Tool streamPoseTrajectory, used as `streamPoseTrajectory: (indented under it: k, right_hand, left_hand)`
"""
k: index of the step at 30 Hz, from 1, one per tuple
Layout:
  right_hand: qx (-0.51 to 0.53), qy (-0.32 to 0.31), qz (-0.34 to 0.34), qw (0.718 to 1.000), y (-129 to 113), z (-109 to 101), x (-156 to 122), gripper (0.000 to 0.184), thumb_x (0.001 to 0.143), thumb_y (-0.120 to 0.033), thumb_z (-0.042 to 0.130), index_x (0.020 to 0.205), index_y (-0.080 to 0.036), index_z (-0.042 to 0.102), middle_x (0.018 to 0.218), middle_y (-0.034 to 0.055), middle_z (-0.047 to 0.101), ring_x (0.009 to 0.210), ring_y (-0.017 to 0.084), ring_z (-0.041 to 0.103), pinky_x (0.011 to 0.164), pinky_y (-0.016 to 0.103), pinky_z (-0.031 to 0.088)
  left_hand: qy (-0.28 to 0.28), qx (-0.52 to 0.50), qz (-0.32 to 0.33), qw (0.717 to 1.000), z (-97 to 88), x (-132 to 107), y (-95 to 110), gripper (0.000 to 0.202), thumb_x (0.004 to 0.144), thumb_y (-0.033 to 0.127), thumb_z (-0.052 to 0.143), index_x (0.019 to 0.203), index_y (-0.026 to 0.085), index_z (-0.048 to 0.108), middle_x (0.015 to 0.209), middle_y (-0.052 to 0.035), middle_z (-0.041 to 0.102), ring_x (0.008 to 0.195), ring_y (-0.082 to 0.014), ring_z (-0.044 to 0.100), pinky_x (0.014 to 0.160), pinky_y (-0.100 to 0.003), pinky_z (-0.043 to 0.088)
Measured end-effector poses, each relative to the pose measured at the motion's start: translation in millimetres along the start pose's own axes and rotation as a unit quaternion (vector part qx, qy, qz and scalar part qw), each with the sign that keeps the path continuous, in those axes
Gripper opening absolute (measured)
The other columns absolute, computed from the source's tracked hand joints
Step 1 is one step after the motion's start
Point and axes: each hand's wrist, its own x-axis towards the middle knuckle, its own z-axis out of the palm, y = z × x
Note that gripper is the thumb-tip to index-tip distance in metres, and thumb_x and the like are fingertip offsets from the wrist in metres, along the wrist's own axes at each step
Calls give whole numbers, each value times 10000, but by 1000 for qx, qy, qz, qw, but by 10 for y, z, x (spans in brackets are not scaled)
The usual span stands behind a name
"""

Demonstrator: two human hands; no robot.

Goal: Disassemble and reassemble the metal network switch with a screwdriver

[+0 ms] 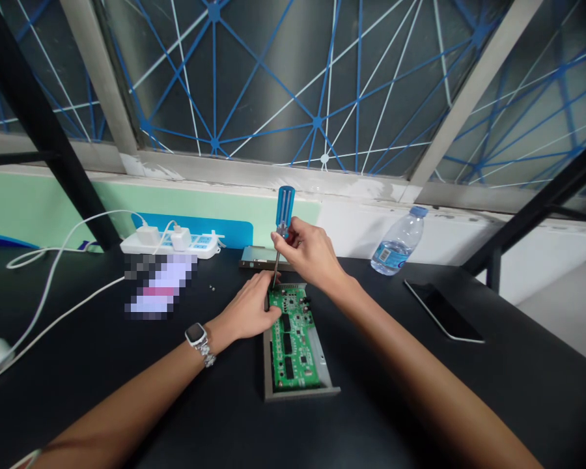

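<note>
My right hand (308, 247) grips a screwdriver (285, 207) with a clear blue handle, its fingers closed around the lower part of the handle. The shaft runs down, slightly tilted, to the far left corner of a green circuit board (295, 355). That board sits in a shallow grey metal case (303, 393) on the black table. My left hand (251, 306) holds the case along its far left edge, thumb over the board and fingers near the screwdriver tip. The tip itself is hidden by the fingers. A few tiny metal pieces, perhaps screws (212, 288), lie left of my left hand.
Behind the case lies a flat metal part (256, 256) by the wall. A white power strip (195, 245) with plugs and cables stands back left, near a blurred-out phone-like object (161, 290). To the right are a water bottle (398, 244) and a dark-screened phone (442, 309).
</note>
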Motion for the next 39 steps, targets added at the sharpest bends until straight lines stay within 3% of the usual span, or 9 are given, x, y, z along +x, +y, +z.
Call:
streamPoseTrajectory:
  k: [16,23,34,39]
  right_hand:
    - [23,-17,-22,999,48,-5,17,333,885,-439,550,695,-223,382,599,-34,531,535,114,441,530,266,282]
    - [59,-54,-31,996,50,-27,16,313,916,-448,500,721,-222,408,589,-36,512,537,119,438,537,259,298]
    - [65,-51,-7,997,44,-33,12,283,892,-442,532,738,-223,440,563,-44,497,520,118,455,522,252,303]
    - [69,-55,7,996,27,-36,7,288,889,-448,532,739,-224,431,528,-47,480,500,120,463,509,253,296]
  left_hand:
    - [-9,8,-3,1000,-10,-1,8,520,739,144,544,1252,172,462,1211,-143,551,1176,-320,527,1044,-500,418]
    - [-10,15,-6,1000,-7,-7,2,513,745,144,541,1251,176,462,1216,-134,548,1180,-311,527,1046,-494,424]
    - [-7,18,-4,1000,-10,-6,23,514,740,134,548,1248,151,470,1214,-152,559,1185,-317,534,1050,-495,421]
    - [33,-30,16,999,8,16,-16,426,869,245,550,1281,167,472,1255,-150,580,1210,-300,541,1054,-487,423]
